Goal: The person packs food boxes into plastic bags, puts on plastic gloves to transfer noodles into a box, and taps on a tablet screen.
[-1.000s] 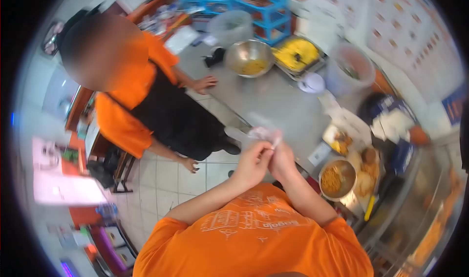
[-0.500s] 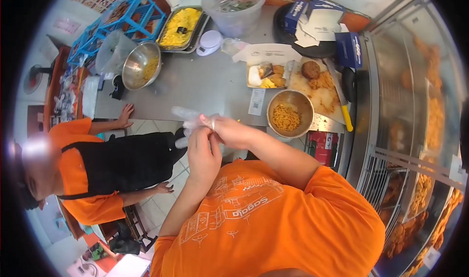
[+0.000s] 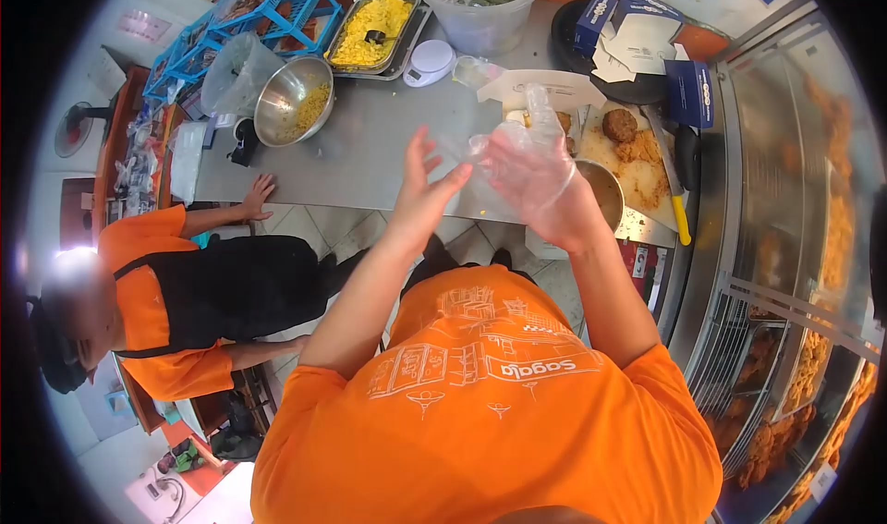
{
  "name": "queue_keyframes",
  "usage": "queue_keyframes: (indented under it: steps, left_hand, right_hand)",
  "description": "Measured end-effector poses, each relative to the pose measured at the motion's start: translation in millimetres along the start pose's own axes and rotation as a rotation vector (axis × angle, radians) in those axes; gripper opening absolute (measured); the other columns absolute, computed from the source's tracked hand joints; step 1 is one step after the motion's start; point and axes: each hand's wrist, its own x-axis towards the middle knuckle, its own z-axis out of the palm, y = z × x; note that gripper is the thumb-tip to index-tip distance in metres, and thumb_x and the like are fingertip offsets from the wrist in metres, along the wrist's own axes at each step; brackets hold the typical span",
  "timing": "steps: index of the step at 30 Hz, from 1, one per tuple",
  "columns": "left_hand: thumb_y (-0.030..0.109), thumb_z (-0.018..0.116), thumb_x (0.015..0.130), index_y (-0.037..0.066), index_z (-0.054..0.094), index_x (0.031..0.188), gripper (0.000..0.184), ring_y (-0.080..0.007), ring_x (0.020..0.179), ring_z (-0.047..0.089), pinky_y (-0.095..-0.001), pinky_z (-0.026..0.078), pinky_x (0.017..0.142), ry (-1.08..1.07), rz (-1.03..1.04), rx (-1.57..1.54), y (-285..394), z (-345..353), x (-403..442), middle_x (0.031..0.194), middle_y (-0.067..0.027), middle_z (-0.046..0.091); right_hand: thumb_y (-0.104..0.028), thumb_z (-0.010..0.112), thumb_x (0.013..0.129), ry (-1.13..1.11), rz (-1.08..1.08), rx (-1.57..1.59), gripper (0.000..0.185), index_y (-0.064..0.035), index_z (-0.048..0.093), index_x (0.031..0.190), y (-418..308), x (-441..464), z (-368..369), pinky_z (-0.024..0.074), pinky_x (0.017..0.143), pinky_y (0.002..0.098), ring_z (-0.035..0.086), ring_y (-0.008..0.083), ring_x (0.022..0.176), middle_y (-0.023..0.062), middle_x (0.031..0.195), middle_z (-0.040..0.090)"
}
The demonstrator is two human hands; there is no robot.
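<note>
A clear plastic glove [image 3: 545, 122] covers my right hand [image 3: 536, 187], its loose fingertips standing up past my fingers. That hand is open, palm turned inward, over the front edge of the steel counter. My bare left hand [image 3: 427, 189] is raised beside it, thumb and fingers apart. Thin film shows between the two hands; whether my left fingers touch it I cannot tell. Behind the gloved hand are an open food box [image 3: 554, 85], mostly covered from view, and a metal bowl [image 3: 602, 191], partly hidden.
A cutting board [image 3: 619, 168] holds a brown patty [image 3: 620, 126] and crumbs, beside a yellow-handled knife [image 3: 682, 221]. Farther left are a tray of yellow food [image 3: 374, 25], a scale [image 3: 431, 62] and a steel bowl [image 3: 294, 103]. A co-worker [image 3: 203, 293] stands at left, one hand on the counter.
My hands have moved apart and up over the counter. The glove, bunched at my fingers before, now covers my right hand. The co-worker's lower arm has shifted toward me.
</note>
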Motion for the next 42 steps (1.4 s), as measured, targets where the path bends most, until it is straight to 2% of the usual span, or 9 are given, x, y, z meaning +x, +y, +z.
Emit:
queue_keyframes:
  steps: [5, 11, 14, 17, 24, 28, 30, 33, 42]
  left_hand:
    - [0.016, 0.062, 0.096, 0.006, 0.051, 0.127, 0.034, -0.0198, 0.102, 0.063, -0.0365, 0.053, 0.087, -0.455, -0.254, -0.615, -21.0, -33.8, 29.3, 0.109, -0.0080, 0.063]
    - [0.014, 0.058, 0.098, 0.007, 0.053, 0.098, 0.009, -0.0192, 0.073, 0.065, -0.0375, 0.056, 0.068, -0.142, -0.256, -0.785, -24.7, -79.0, 52.5, 0.083, -0.0055, 0.060]
    - [0.017, 0.058, 0.097, 0.008, 0.052, 0.098, 0.010, -0.0184, 0.071, 0.062, -0.0379, 0.054, 0.062, -0.165, -0.327, -0.743, -17.7, -113.3, 64.5, 0.081, -0.0046, 0.059]
    - [0.021, 0.060, 0.095, 0.009, 0.055, 0.095, 0.013, -0.0182, 0.069, 0.061, -0.0383, 0.051, 0.058, -0.185, -0.515, -0.849, -12.8, -140.7, 79.8, 0.079, -0.0043, 0.059]
    - [0.019, 0.059, 0.094, 0.010, 0.057, 0.084, 0.014, -0.0148, 0.064, 0.053, -0.0298, 0.046, 0.058, -0.292, -0.761, -0.805, -10.0, -177.7, 108.1, 0.072, -0.0016, 0.055]
    - [0.021, 0.047, 0.100, 0.006, 0.055, 0.099, 0.017, -0.0147, 0.079, 0.057, -0.0270, 0.049, 0.068, -0.322, -0.428, -0.857, 20.4, -164.2, 122.6, 0.086, -0.0021, 0.055]
    - [0.019, 0.049, 0.099, 0.006, 0.052, 0.100, 0.014, -0.0171, 0.085, 0.056, -0.0284, 0.049, 0.072, -0.388, -0.158, -0.688, 14.6, -140.5, 108.2, 0.093, -0.0046, 0.053]
    - [0.012, 0.054, 0.096, 0.005, 0.049, 0.104, 0.012, -0.0214, 0.094, 0.053, -0.0316, 0.047, 0.079, -0.539, 0.346, -0.346, -4.3, -115.3, 90.6, 0.106, -0.0088, 0.049]
    - [0.001, 0.057, 0.087, -0.001, 0.056, 0.101, 0.014, -0.0343, 0.085, 0.054, -0.0396, 0.045, 0.077, -0.874, 1.040, 0.205, 33.1, -45.2, 39.8, 0.093, -0.0173, 0.056]
  right_hand:
    - [-0.044, 0.037, 0.104, -0.033, -0.004, 0.088, 0.062, 0.0046, 0.038, 0.142, 3.8, 8.6, 19.1, 0.0355, 0.112, 0.0416, 0.047, 0.0298, 0.130, 0.0191, 0.144, 0.046]
    - [-0.013, 0.045, 0.102, 0.281, -0.039, -0.241, 0.035, 0.0062, 0.052, 0.131, 37.8, 34.4, 17.1, 0.0447, 0.105, 0.0376, 0.055, 0.0267, 0.123, 0.0170, 0.135, 0.055]
    - [0.012, 0.050, 0.088, 0.403, -0.313, -1.410, 0.027, 0.0026, 0.067, 0.106, 69.8, 50.2, 31.0, 0.0525, 0.089, 0.0381, 0.061, 0.0259, 0.109, 0.0153, 0.121, 0.062]
    - [0.011, 0.056, 0.077, 0.074, -0.890, -1.894, 0.032, 0.0017, 0.067, 0.106, 106.3, 73.8, 19.6, 0.0520, 0.086, 0.0389, 0.061, 0.0302, 0.105, 0.0161, 0.119, 0.063]
    - [-0.013, 0.060, 0.088, -0.345, -0.804, -1.707, 0.043, -0.0005, 0.056, 0.129, 175.6, 134.9, -6.5, 0.0375, 0.110, 0.0440, 0.048, 0.0367, 0.130, 0.0189, 0.141, 0.049]
    - [-0.027, 0.052, 0.099, 0.353, -0.468, -0.887, 0.032, -0.0069, 0.056, 0.123, 172.1, 172.9, 25.3, 0.0480, 0.097, 0.0408, 0.060, 0.0270, 0.113, 0.0123, 0.114, 0.063]
    - [-0.041, 0.049, 0.101, 0.801, -0.764, -0.627, 0.038, -0.0070, 0.057, 0.115, 164.3, 199.7, 24.0, 0.0523, 0.088, 0.0380, 0.064, 0.0217, 0.102, 0.0076, 0.104, 0.064]
    - [-0.055, 0.043, 0.100, 0.564, -0.551, 0.183, 0.051, -0.0070, 0.056, 0.113, 136.2, 172.3, 44.6, 0.0508, 0.091, 0.0374, 0.063, 0.0201, 0.100, 0.0074, 0.105, 0.065]
    - [-0.064, 0.031, 0.098, 0.105, -0.667, -0.178, 0.076, -0.0058, 0.038, 0.147, 108.6, 20.4, 77.6, 0.0357, 0.110, 0.0384, 0.046, 0.0212, 0.129, 0.0085, 0.142, 0.047]
